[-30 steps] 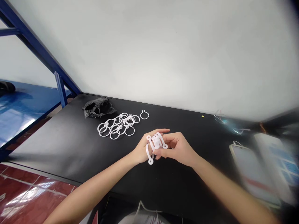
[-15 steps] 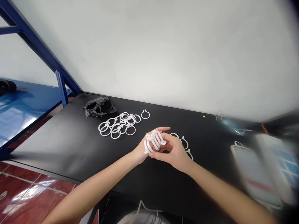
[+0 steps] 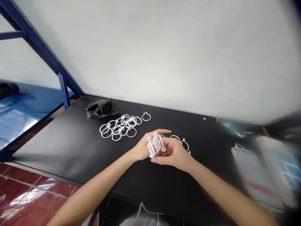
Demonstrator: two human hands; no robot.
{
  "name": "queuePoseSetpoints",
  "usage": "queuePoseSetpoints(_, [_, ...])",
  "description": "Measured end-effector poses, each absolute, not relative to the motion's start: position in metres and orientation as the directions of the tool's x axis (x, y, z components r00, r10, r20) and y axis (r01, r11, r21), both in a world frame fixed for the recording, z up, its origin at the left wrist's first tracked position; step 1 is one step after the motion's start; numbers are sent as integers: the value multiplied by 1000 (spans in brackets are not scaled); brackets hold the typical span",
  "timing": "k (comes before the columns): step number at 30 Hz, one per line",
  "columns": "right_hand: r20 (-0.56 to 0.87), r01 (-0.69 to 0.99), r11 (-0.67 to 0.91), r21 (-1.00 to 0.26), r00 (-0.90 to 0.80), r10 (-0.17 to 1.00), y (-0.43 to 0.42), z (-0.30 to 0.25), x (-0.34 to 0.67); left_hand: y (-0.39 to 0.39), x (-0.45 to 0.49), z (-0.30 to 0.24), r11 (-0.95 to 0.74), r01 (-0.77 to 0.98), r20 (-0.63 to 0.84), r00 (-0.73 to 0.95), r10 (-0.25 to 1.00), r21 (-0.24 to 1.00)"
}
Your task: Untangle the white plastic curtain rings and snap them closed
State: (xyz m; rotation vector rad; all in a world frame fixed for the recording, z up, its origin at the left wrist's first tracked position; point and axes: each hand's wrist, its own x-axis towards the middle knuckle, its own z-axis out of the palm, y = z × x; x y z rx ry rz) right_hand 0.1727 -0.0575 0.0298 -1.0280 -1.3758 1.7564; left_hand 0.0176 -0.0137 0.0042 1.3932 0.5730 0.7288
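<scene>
Several white plastic rings [image 3: 156, 145] with small eyelets stand side by side in a stack between my two hands, above the black table. My left hand [image 3: 144, 147] holds the stack from the left, its index finger stretched out behind it; the other fingers are mostly hidden by the rings. From the right, my right hand [image 3: 174, 151] is curled round the stack, thumb below and fingertips at its edge. Right behind my right hand, a few loose white rings [image 3: 185, 145] lie on the table, partly covered by it.
A loose pile of white rings [image 3: 117, 128] lies left of my hands, with a single ring [image 3: 146, 117] apart from it. Behind is a crumpled black plastic bag [image 3: 101, 109]. A phone [image 3: 254, 175] and a clear bag [image 3: 231, 125] are at the right; a blue frame [image 3: 47, 50] stands left.
The rings between my hands are pressed closer together, and the stack stands straighter. Both hands have shifted only slightly; the pile on the table is unchanged.
</scene>
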Motion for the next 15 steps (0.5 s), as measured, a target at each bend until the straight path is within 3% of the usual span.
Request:
queuePoseSetpoints(3, [-143,-16,-163,-987,-401,905,-60,29,170,-14,18,5,29,-110,51,654,755,993])
queuePoseSetpoints(6, [-181,-22,-206,-978,-387,904,-60,27,169,-13,15,6,-46,-69,81,681,728,997])
queuePoseSetpoints(12, [-365,16,-401,-916,-443,819,-53,20,176,-7,7,6,-468,94,255,735,628,879])
queuePoseSetpoints(15, [-389,18,-428,-904,-451,803,-51,17,177,-7,7,5,-568,135,273,772,574,812])
